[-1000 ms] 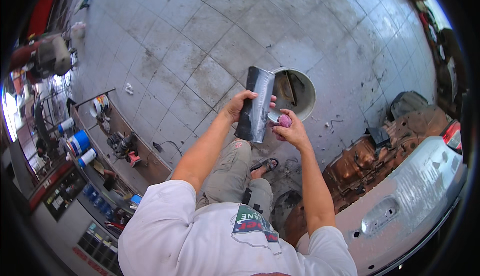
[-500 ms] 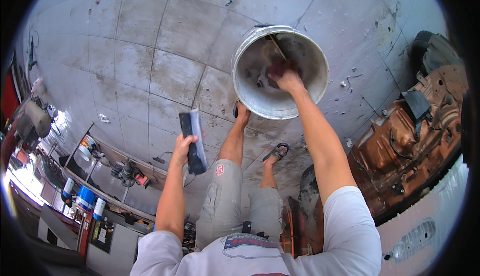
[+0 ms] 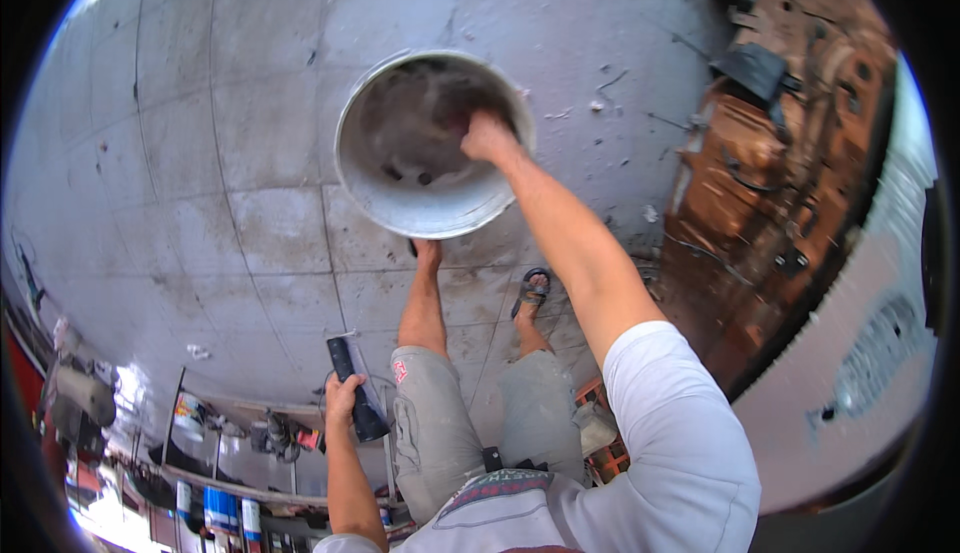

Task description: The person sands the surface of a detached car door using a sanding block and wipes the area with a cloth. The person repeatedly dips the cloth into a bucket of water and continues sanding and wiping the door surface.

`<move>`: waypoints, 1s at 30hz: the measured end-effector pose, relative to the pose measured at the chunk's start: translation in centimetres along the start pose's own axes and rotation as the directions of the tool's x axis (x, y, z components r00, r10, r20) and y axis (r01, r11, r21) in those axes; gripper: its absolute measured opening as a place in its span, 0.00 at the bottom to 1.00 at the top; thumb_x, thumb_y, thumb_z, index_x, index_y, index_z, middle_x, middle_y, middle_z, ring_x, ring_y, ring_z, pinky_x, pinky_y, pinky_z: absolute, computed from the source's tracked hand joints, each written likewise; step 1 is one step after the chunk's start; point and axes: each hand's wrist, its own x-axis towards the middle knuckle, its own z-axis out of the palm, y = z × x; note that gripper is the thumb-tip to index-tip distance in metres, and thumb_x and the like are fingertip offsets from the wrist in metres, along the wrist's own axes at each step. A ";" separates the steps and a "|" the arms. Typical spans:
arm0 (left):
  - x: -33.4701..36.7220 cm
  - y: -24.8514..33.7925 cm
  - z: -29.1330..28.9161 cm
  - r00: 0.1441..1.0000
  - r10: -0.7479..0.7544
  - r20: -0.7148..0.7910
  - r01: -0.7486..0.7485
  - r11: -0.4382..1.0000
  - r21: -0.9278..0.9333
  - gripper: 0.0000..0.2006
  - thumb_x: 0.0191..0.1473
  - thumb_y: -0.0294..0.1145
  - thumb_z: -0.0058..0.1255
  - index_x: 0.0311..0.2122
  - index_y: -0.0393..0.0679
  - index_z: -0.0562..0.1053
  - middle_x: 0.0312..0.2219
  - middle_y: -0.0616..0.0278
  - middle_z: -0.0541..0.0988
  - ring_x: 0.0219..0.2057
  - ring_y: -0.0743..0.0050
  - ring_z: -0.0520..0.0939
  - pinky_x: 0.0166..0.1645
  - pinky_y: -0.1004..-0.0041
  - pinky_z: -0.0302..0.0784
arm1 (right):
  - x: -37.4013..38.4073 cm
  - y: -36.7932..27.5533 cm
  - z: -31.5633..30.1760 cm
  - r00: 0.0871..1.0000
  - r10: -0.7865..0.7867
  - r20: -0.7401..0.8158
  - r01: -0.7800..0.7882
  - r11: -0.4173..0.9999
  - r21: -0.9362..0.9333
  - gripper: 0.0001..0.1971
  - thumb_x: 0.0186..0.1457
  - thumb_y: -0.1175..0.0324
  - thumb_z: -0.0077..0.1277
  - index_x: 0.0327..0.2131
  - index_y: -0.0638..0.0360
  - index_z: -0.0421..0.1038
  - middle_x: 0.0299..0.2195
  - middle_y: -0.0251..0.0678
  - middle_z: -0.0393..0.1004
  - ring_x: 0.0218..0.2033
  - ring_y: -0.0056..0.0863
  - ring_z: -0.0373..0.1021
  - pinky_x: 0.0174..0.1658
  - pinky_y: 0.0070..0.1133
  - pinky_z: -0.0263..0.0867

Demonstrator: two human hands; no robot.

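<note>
My left hand (image 3: 343,396) is wrapped round a long black sanding block (image 3: 371,420), held in the air to the left of my knee. A pale strip shows along one side of the block. My right hand (image 3: 489,139) reaches down inside a large whitish bucket (image 3: 418,211), near its right wall. Its fingers look closed around something dark red, blurred and mostly hidden by the hand. Murky greyish-brown water (image 3: 405,118) fills the bottom of the bucket. A small dark round piece (image 3: 425,179) shows near the water's lower edge.
The bucket stands on the grey tiled floor (image 3: 275,228), just beyond my sandalled feet (image 3: 533,291). At right lies a big copper-brown vehicle panel (image 3: 745,148). On the left, a low rack (image 3: 250,493) has cans and a power tool (image 3: 278,435).
My view has swung to the right, so the bucket sits farther left. The left hand has lowered with the sanding block. My right hand still works inside the bucket; the stick there no longer shows.
</note>
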 end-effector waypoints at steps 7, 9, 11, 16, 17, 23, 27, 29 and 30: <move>-4.3 6.6 -1.7 0.980 0.197 -0.013 -0.197 0.968 -0.157 0.12 0.51 0.28 0.60 0.41 0.40 0.76 0.28 0.68 0.75 0.26 0.72 0.76 0.33 0.66 0.75 | -29.6 -3.6 -26.2 0.864 -0.368 -0.344 0.448 0.874 0.190 0.32 0.47 0.78 0.59 0.60 0.60 0.73 0.54 0.51 0.76 0.58 0.51 0.73 0.61 0.37 0.73; -4.2 8.5 -1.5 0.969 0.238 0.066 -0.231 0.968 -0.093 0.11 0.50 0.28 0.61 0.40 0.40 0.75 0.27 0.68 0.75 0.25 0.72 0.75 0.32 0.66 0.75 | -40.4 -4.3 -34.6 0.834 -0.288 -0.470 0.328 0.945 0.002 0.33 0.47 0.80 0.60 0.61 0.59 0.73 0.57 0.49 0.75 0.59 0.52 0.73 0.63 0.37 0.71; -5.2 11.5 -1.2 0.955 0.274 0.116 -0.277 0.961 0.012 0.10 0.50 0.28 0.61 0.38 0.40 0.75 0.26 0.68 0.74 0.23 0.71 0.75 0.30 0.65 0.74 | -50.9 -5.3 -42.0 0.751 -0.287 -0.594 0.164 0.954 -0.253 0.38 0.45 0.82 0.63 0.64 0.59 0.71 0.60 0.47 0.73 0.60 0.52 0.72 0.64 0.39 0.70; -8.9 16.0 1.0 0.932 0.354 0.084 -0.363 0.916 0.173 0.09 0.49 0.29 0.61 0.35 0.40 0.74 0.23 0.67 0.72 0.20 0.71 0.72 0.28 0.64 0.72 | -68.8 -2.8 -50.5 0.538 -0.148 -0.830 -0.469 0.765 -0.440 0.46 0.45 0.79 0.70 0.70 0.55 0.65 0.68 0.45 0.66 0.68 0.48 0.64 0.70 0.38 0.65; -8.9 17.0 1.2 0.924 0.363 0.122 -0.381 0.906 0.183 0.10 0.49 0.29 0.61 0.36 0.40 0.74 0.23 0.67 0.72 0.21 0.71 0.72 0.28 0.64 0.72 | -71.3 -1.8 -51.1 0.527 -0.081 -0.846 -0.549 0.727 -0.412 0.49 0.46 0.72 0.74 0.72 0.56 0.62 0.72 0.47 0.61 0.71 0.50 0.60 0.73 0.40 0.60; -9.8 18.7 2.1 0.890 0.399 0.219 -0.430 0.895 0.116 0.11 0.49 0.30 0.61 0.37 0.40 0.74 0.23 0.65 0.73 0.22 0.70 0.74 0.27 0.63 0.73 | -70.0 7.1 -51.4 0.369 -0.154 -0.917 -0.659 0.652 -0.375 0.43 0.59 0.46 0.66 0.71 0.60 0.64 0.74 0.52 0.58 0.74 0.58 0.54 0.76 0.44 0.54; -11.0 18.7 1.0 0.891 0.411 0.194 -0.444 0.879 0.177 0.11 0.49 0.30 0.61 0.37 0.41 0.74 0.24 0.64 0.74 0.22 0.69 0.75 0.27 0.63 0.73 | -63.7 9.3 -59.4 0.430 -0.194 -0.882 -0.592 0.676 -0.438 0.35 0.63 0.45 0.62 0.66 0.58 0.73 0.73 0.50 0.62 0.75 0.52 0.57 0.75 0.40 0.56; -10.2 18.5 0.6 0.893 0.402 0.204 -0.442 0.870 0.219 0.11 0.48 0.30 0.61 0.37 0.40 0.75 0.24 0.64 0.74 0.22 0.68 0.75 0.27 0.62 0.74 | -60.9 10.7 -65.2 0.481 -0.311 -0.819 -0.496 0.674 -0.547 0.33 0.61 0.43 0.63 0.65 0.48 0.76 0.72 0.46 0.64 0.74 0.52 0.58 0.73 0.40 0.60; -10.4 18.8 0.4 0.896 0.390 0.212 -0.435 0.867 0.242 0.11 0.48 0.30 0.62 0.37 0.40 0.75 0.24 0.64 0.74 0.22 0.68 0.75 0.28 0.62 0.74 | -59.8 11.8 -68.1 0.516 -0.345 -0.784 -0.449 0.671 -0.590 0.31 0.61 0.43 0.63 0.64 0.43 0.77 0.72 0.45 0.64 0.74 0.50 0.58 0.73 0.39 0.60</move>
